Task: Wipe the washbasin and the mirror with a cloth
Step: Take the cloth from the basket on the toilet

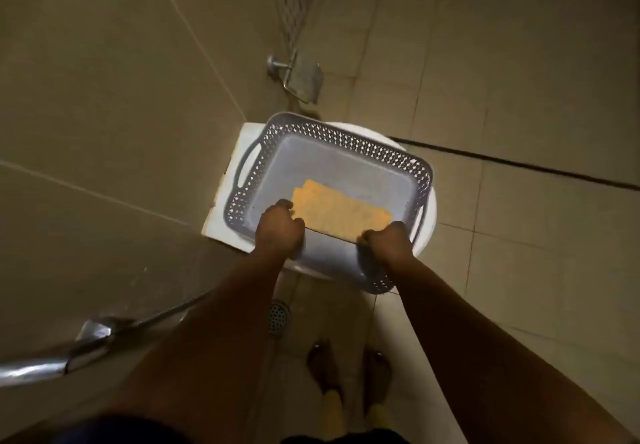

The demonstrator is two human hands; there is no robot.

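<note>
An orange cloth (341,210) is stretched flat over the inside of a grey perforated plastic basket (346,142). My left hand (278,227) pinches the cloth's near left corner. My right hand (389,241) pinches its near right corner. The basket stands on a closed white toilet lid (242,138). Neither a washbasin nor a mirror is in view.
A tiled wall fills the left side, with a metal paper holder (301,76) above the basket. A chrome hand shower and hose (86,336) hang at the lower left. A floor drain (278,315) and my bare feet (346,371) show on the tiled floor below.
</note>
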